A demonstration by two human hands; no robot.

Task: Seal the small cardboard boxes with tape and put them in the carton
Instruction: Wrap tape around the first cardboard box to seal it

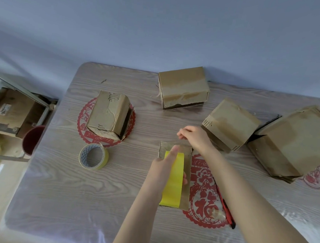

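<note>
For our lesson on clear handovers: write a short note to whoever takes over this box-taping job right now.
Left hand: index finger straight along the yellow tape strip on the front box.
Right hand: past that box's far end, fingers curled; grip unclear.
Tape roll lies left of it on the table.
Done: strip laid.
To do: press it down, tape the four other boxes, which show no yellow tape, then load the carton, not clearly in view.

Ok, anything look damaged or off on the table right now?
Yes: the far box has a torn front edge with corrugation showing, and the left box on the red paper-cut has wrinkled, split old tape.
</note>
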